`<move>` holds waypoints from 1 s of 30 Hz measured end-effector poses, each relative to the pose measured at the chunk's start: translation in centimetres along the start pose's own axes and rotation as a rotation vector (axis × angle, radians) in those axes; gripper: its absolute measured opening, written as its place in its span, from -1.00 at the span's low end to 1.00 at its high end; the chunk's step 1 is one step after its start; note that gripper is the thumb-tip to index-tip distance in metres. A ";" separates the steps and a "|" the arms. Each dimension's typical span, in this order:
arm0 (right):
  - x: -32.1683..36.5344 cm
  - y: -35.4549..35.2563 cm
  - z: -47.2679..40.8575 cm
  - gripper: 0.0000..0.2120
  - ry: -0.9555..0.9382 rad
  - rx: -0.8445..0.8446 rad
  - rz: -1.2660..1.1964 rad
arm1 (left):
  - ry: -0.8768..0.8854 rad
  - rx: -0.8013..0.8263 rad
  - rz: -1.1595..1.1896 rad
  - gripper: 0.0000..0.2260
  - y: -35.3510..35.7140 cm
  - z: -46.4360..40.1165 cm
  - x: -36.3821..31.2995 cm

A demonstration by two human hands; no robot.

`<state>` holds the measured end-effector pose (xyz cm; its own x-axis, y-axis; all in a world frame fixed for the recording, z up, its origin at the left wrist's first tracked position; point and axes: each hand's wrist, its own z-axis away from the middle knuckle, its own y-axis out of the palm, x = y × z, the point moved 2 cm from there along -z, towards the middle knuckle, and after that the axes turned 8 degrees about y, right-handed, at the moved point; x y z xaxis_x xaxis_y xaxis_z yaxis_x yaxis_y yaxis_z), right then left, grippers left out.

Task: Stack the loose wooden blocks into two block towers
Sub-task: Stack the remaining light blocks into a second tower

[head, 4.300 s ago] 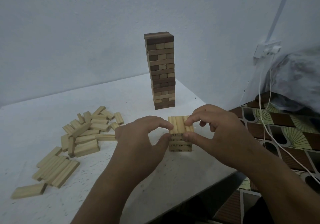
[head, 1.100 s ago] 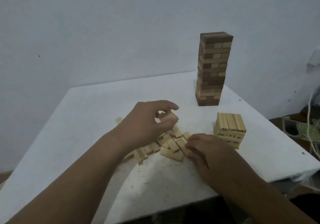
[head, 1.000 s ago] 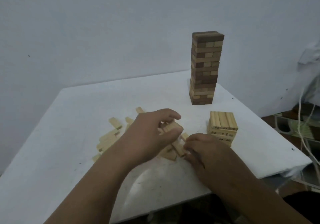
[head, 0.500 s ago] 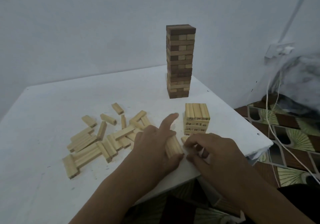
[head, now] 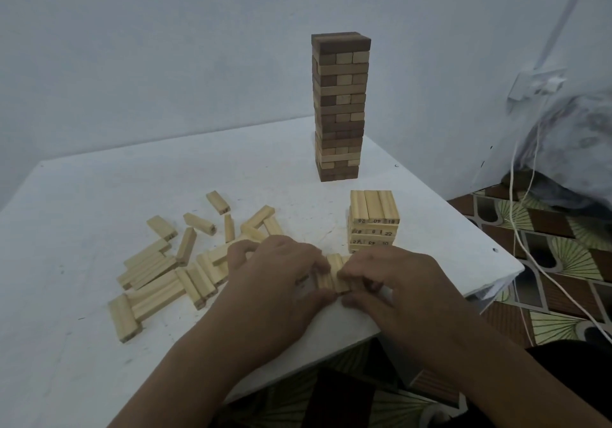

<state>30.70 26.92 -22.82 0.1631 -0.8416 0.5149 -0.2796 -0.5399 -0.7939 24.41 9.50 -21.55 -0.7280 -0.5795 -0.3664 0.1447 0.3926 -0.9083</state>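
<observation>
Currently both hands, left [head: 278, 275] and right [head: 394, 278], pinch a row of blocks [head: 334, 273] on the surface [head: 99, 195], just before the short tower [head: 373, 220]; next: lift it on squarely

My left hand [head: 281, 275] and right hand [head: 390, 281] pinch a row of blocks [head: 334, 273] between them; short tower [head: 373, 220] just behind.

Lowest layers of the pale tower [head: 374, 219] behind the right hand [head: 394, 281]
</observation>
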 end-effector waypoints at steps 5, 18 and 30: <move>-0.1 0.1 -0.2 -0.87 -0.014 0.027 0.001 | 0.012 0.016 0.018 -0.61 0.1 0.0 0.2; -0.1 0.0 0.0 -0.84 -0.044 0.016 -0.065 | 0.028 0.055 0.009 -0.70 0.0 0.1 0.1; 1.3 0.0 0.6 -0.61 0.050 0.022 -0.059 | 0.019 0.112 -0.025 -0.55 -0.6 0.2 0.6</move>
<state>31.47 25.78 -22.32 0.1314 -0.8070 0.5758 -0.2497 -0.5891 -0.7686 24.05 8.76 -21.26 -0.7445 -0.5745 -0.3402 0.1995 0.2947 -0.9345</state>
